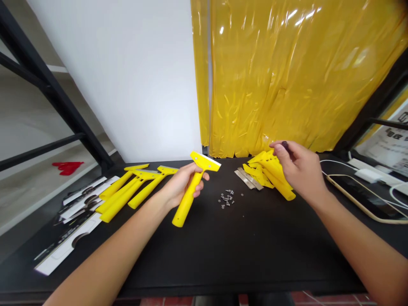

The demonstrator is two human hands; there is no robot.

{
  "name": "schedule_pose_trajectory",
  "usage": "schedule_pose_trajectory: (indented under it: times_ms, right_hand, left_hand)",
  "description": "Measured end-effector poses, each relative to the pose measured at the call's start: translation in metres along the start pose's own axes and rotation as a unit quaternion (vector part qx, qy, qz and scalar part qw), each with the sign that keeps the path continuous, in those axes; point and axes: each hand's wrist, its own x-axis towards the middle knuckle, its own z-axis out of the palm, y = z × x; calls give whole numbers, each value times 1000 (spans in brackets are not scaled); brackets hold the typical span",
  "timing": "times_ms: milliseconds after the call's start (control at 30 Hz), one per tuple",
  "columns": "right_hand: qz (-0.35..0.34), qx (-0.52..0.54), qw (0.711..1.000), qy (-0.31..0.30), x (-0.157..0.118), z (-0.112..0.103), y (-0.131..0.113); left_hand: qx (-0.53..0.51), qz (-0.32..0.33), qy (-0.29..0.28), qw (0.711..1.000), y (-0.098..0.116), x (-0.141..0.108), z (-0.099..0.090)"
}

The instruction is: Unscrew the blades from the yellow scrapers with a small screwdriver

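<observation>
- Left hand [183,187], fingers curled around yellow plastic scraper [187,206], mid-frame.
- Right fingertips [277,148] pinch small dark object [284,146] above loose yellow plastic handles [270,174], centre right.
- Done-looking: four yellow scrapers [124,195], left.
- Remaining: steel blades [247,178], small screws [227,199].

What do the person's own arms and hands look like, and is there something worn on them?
Neither the left hand nor the right hand wears a glove, and no ring shows on the visible fingers. The left forearm and right forearm are bare, with no sleeve, watch or bracelet in view.
</observation>
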Motion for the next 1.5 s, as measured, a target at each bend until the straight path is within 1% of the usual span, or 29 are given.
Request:
schedule_pose_trajectory:
  times_ms: [67, 100, 167, 233, 300, 367, 400, 467, 533, 600, 633, 667, 733, 833, 900, 967, 1033, 1100, 1200, 1367, 1500]
  right_hand:
    - [-51, 23, 998, 31, -7, 3, -12]
    - [-65, 33, 996, 42, -10, 4, -18]
    - [-69, 84, 993, 42, -17, 8, -29]
    - [-54, 180, 982, 19, -25, 12, -38]
    - [-44, 272, 961, -13, -32, 15, -45]
    - [-47, 327, 943, -46, -37, 18, -50]
    - [-47, 338, 938, -56, -38, 20, -51]
    - [-41, 332, 941, -56, -39, 21, -51]
    - [-37, 292, 955, -27, -38, 21, -50]
    - [-43, 234, 971, 26, -37, 20, -48]
    - [-46, 214, 975, 48, -36, 20, -47]
    - [-45, 204, 976, 65, -36, 20, -46]
    - [-27, 225, 971, 76, -37, 20, -45]
    - [-9, 285, 957, 59, -41, 22, -47]
    - [-21, 306, 951, 27, -44, 23, -48]
    - [-39, 311, 950, -9, -47, 23, -49]
    - [-44, 306, 950, -36, -48, 24, -50]
    - [-39, 296, 953, -48, -49, 24, -51]
    - [-30, 284, 957, -51, -49, 24, -51]
    - [-27, 287, 956, -50, -49, 23, -52]
    - [-39, 297, 953, -46, -49, 23, -52]
  left_hand:
    - [-19, -18, -32, 999, -4, -2, 4]
    - [-23, -24, -41, 999, -6, -3, 7]
    - [-21, -30, -50, 998, -8, -6, 12]
    - [-4, -37, -46, 998, -8, -9, 18]
    - [37, -39, -29, 998, -6, -11, 23]
    - [109, -27, -9, 994, -5, -13, 26]
    - [153, -14, -1, 988, -5, -14, 26]
    - [225, 24, 7, 974, -4, -15, 25]
    - [245, 57, 7, 968, -4, -15, 24]
    - [238, 71, 18, 968, -5, -15, 23]
    - [232, 74, 34, 969, -5, -15, 24]
    - [223, 76, 56, 970, -5, -14, 24]
    - [187, 71, 95, 975, -6, -11, 24]
    - [113, 25, 104, 988, -8, -6, 23]
    - [100, -8, 96, 990, -10, -3, 20]
    - [93, -22, 88, 992, -11, -2, 19]
    - [80, -13, 77, 994, -12, -2, 20]
    - [83, 2, 70, 994, -12, -4, 22]
    - [107, 26, 62, 992, -9, -9, 27]
    - [160, 24, 48, 986, -5, -15, 34]
    - [179, 45, 40, 982, -5, -17, 36]
